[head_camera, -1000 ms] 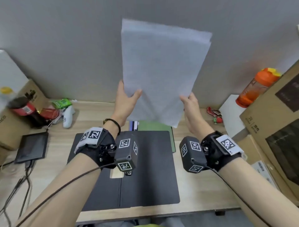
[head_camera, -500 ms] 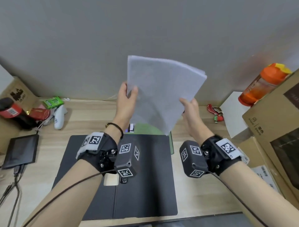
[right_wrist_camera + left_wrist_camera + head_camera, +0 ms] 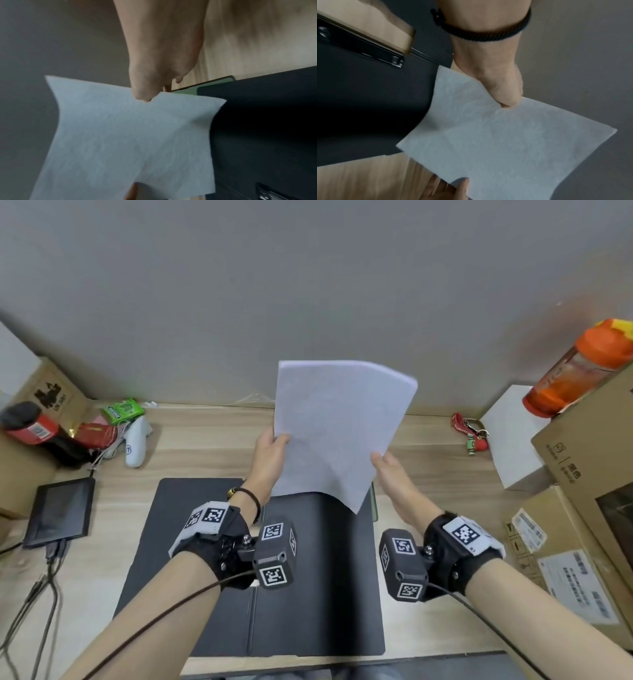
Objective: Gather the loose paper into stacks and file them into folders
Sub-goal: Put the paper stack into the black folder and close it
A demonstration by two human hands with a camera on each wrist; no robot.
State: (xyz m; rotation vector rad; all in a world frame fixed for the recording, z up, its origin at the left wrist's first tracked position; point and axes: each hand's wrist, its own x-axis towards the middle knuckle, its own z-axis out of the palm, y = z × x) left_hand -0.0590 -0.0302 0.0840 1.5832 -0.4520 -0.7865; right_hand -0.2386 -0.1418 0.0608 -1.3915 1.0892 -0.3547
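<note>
Head view shows the paper stack (image 3: 337,433) held upright in the middle of the frame, above the far end of an open black folder (image 3: 308,577) that lies flat on the wooden surface (image 3: 205,446). The left hand (image 3: 270,460) pinches the stack's left edge, thumb on the near face, and the right hand (image 3: 394,477) holds the right edge the same way; each grip is closed on paper. Holding both side edges with the sheets vertical probably serves to square the stack before it goes down into the folder, whose metal clip (image 3: 368,50) shows in the upper left of the left wrist view. A green folder (image 3: 214,86) peeks out from under the black one's far edge.

Little writing is legible. The sheets look blank from this side. At lower right, cardboard boxes (image 3: 582,481) carry printed labels too small to read; a box (image 3: 48,395) at left has a dark logo, unreadable. The orange bottle (image 3: 575,371) at upper right, the white game controller (image 3: 137,440) and the tablet (image 3: 61,515) at left show no readable brand.
</note>
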